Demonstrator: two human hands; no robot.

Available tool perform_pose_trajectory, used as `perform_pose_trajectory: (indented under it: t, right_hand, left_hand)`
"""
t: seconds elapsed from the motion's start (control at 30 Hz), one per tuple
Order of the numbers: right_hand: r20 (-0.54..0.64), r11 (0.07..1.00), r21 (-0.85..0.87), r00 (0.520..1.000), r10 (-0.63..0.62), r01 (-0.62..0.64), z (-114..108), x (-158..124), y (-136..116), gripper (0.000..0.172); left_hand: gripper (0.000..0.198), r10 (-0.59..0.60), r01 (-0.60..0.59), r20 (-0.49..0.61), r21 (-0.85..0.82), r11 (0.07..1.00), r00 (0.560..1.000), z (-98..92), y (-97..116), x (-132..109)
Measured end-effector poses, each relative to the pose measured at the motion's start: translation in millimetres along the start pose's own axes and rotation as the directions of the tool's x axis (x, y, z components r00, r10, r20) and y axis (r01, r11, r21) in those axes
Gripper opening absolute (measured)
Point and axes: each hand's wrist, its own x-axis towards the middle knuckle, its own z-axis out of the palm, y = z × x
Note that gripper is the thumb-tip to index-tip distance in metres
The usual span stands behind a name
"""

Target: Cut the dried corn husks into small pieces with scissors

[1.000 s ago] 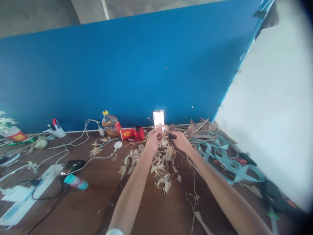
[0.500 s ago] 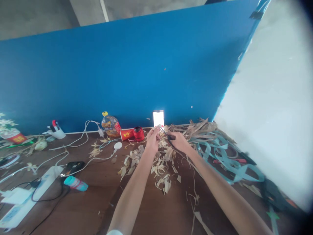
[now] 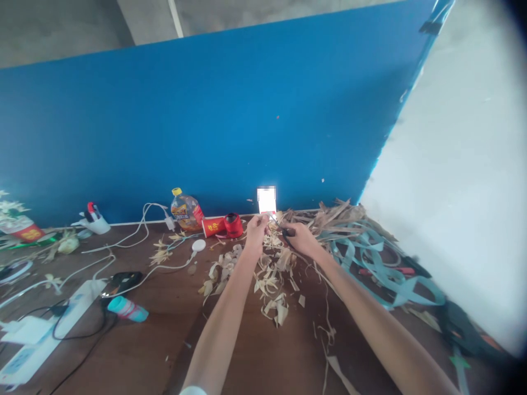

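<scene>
My right hand (image 3: 300, 237) is closed round the dark handles of a pair of scissors (image 3: 285, 230). The blades point up and left toward my left hand (image 3: 257, 230), whose fingers are pinched together. Whatever sits in that pinch is too small to make out. Just behind the fingertips stands a bright white phone-like screen (image 3: 267, 198), leaning on the blue panel. Below both hands lies a pile of pale dried husk pieces (image 3: 269, 280), cut and curled, on the brown table (image 3: 255, 362).
Left of my hands are a red paper cup (image 3: 214, 226), a yellow-capped bottle (image 3: 186, 211) and a white round charger (image 3: 198, 245). Farther left lie a power strip (image 3: 53, 329) and a blue roll (image 3: 127, 309). Blue-green ribbon (image 3: 374, 258) and dried husks (image 3: 341, 216) heap up at the right.
My left fingers have shifted slightly at the scissor tips, and the small pale bit seen between them before is less visible. The scissors and right hand stay nearly in place.
</scene>
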Motion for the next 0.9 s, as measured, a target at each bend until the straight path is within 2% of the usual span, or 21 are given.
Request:
perform_pose_trajectory:
  t: [0.27, 0.43, 0.57, 0.67, 0.77, 0.9]
  right_hand:
    - [0.038, 1.0, -0.019, 0.999, 0.009, -0.008, 0, 3, 4, 0.019]
    - [0.073, 0.999, -0.039, 0.997, 0.037, -0.034, -5, 2, 4, 0.02]
    - [0.133, 1.0, -0.012, 0.991, 0.019, -0.018, -12, 1, 4, 0.028]
    - [0.138, 1.0, 0.003, 0.99, 0.011, -0.011, -14, 2, 7, 0.032]
    - [0.093, 0.999, 0.027, 0.995, 0.045, -0.048, -11, 3, 11, 0.024]
    - [0.056, 0.996, 0.041, 0.995, 0.082, -0.084, -8, 4, 12, 0.018]
  left_hand:
    - [0.024, -0.017, 0.003, 0.088, 0.155, 0.988, 0.996, -10.6, 14, 0]
    - [0.021, -0.012, -0.027, 0.192, 0.201, 0.979, 0.981, -20.2, 12, 5]
    - [0.023, -0.012, -0.046, 0.243, 0.229, 0.972, 0.97, -24.1, 12, 6]
    - [0.028, -0.011, -0.038, 0.217, 0.218, 0.975, 0.976, -23.5, 15, 3]
    - [0.03, -0.012, -0.015, 0.142, 0.192, 0.981, 0.99, -20.6, 18, 1]
    - [0.026, -0.027, 0.019, 0.121, 0.071, 0.997, 0.992, -16.1, 17, 2]
